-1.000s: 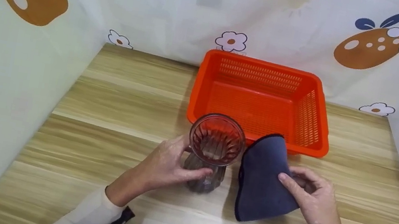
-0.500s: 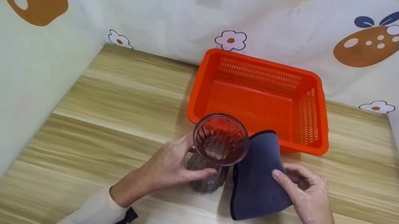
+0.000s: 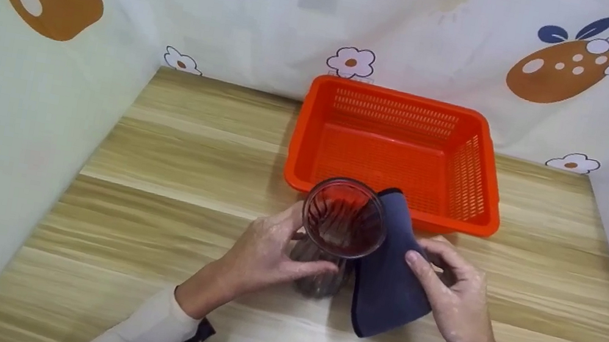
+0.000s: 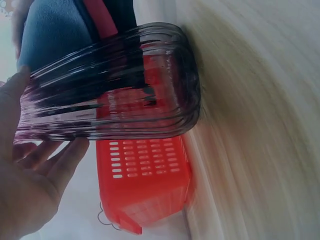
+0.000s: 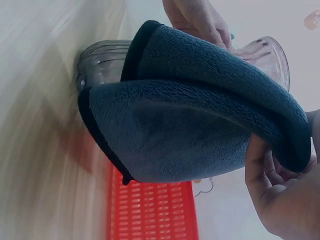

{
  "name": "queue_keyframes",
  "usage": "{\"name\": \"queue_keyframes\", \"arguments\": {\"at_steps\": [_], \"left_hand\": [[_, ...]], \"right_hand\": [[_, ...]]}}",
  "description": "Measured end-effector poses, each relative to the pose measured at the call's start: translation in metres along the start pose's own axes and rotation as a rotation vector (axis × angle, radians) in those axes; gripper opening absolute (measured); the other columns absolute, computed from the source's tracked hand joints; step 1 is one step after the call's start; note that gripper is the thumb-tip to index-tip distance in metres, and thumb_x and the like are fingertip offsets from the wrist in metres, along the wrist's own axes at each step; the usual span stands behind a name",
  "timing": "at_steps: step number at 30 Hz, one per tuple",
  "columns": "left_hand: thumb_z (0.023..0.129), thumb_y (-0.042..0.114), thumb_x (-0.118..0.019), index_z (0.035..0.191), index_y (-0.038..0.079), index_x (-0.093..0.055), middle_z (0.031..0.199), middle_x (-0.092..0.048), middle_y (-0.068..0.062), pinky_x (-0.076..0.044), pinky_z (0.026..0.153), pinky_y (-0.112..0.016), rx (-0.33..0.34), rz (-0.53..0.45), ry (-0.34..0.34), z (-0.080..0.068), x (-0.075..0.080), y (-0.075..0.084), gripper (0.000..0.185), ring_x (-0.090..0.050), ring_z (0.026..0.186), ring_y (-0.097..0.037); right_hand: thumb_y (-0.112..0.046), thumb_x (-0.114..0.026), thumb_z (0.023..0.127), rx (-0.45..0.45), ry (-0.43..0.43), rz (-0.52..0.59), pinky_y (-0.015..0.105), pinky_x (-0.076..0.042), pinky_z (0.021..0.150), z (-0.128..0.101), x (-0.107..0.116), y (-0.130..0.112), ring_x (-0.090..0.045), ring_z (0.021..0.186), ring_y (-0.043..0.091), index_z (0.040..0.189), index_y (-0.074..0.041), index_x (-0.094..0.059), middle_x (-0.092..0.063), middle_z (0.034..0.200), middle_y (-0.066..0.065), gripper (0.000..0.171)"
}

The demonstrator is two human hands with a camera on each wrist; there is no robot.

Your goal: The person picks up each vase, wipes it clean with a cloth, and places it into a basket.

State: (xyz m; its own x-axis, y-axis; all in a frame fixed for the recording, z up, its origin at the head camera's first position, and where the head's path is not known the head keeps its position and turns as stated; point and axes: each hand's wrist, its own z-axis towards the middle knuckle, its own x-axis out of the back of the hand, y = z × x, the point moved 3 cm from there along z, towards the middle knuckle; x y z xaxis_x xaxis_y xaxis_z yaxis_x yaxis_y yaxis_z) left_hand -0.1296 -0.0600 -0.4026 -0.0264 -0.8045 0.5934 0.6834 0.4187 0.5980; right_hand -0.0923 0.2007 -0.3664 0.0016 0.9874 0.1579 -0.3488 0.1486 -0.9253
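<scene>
cloth meets glass at the table's centre

left hand [image 3: 266,251] grips the ribbed glass [image 3: 340,226]; right hand [image 3: 453,298] pinches a folded cloth [image 3: 387,284] touching its 3 o'clock side. wiping barely begun; basket [image 3: 471,227] at 12 o'clock.

Orange basket [image 3: 467,179] — dark blue cloth [image 3: 384,283] — smoky ribbed glass [image 3: 340,226].

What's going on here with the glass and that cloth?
A person stands a ribbed glass on a wooden table, gripping its side with the left hand. The right hand holds a folded dark blue cloth right up against the glass. An orange basket sits just behind them with nothing visible inside.
</scene>
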Motion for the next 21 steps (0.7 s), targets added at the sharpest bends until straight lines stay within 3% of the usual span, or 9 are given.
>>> {"name": "queue_keyframes", "arguments": {"at_steps": [3,6,11,21], "left_hand": [[0.079,0.048,-0.086,0.142,0.008,-0.052,0.13,-0.064,-0.004,-0.059,0.075,-0.029,-0.003,0.02,0.01,0.0,-0.002,0.001,0.083,-0.068,0.093,-0.015],[0.08,0.049,-0.086,0.143,0.008,-0.052,0.132,-0.062,-0.004,-0.058,0.081,-0.032,0.001,0.021,0.012,0.0,-0.003,0.002,0.083,-0.065,0.097,-0.015],[0.081,0.045,-0.086,0.145,0.008,-0.049,0.137,-0.057,-0.006,-0.055,0.091,-0.033,0.007,-0.033,0.006,0.0,-0.006,0.002,0.083,-0.062,0.112,-0.015],[0.082,0.045,-0.085,0.148,0.009,-0.048,0.139,-0.06,-0.003,-0.054,0.089,-0.034,0.029,-0.055,-0.006,-0.002,-0.007,0.002,0.084,-0.062,0.109,-0.013]], "right_hand": [[0.012,-0.067,0.092,0.04,-0.018,0.034,0.025,-0.058,0.075,0.002,-0.005,-0.002,-0.068,0.092,0.019,0.106,0.007,-0.071,-0.066,0.097,0.013,0.015],[0.011,-0.067,0.092,0.081,-0.014,0.047,0.024,-0.057,0.076,0.003,-0.007,-0.003,-0.066,0.091,0.02,0.106,0.007,-0.071,-0.066,0.097,0.014,0.015],[0.018,-0.067,0.088,0.152,-0.001,-0.02,0.021,-0.053,0.08,0.001,-0.01,-0.003,-0.063,0.092,0.019,0.107,0.006,-0.072,-0.068,0.098,0.013,0.023],[0.019,-0.068,0.086,0.217,-0.023,-0.094,0.025,-0.05,0.083,0.004,-0.016,-0.004,-0.061,0.093,0.021,0.108,0.0,-0.074,-0.067,0.097,0.014,0.029]]}}
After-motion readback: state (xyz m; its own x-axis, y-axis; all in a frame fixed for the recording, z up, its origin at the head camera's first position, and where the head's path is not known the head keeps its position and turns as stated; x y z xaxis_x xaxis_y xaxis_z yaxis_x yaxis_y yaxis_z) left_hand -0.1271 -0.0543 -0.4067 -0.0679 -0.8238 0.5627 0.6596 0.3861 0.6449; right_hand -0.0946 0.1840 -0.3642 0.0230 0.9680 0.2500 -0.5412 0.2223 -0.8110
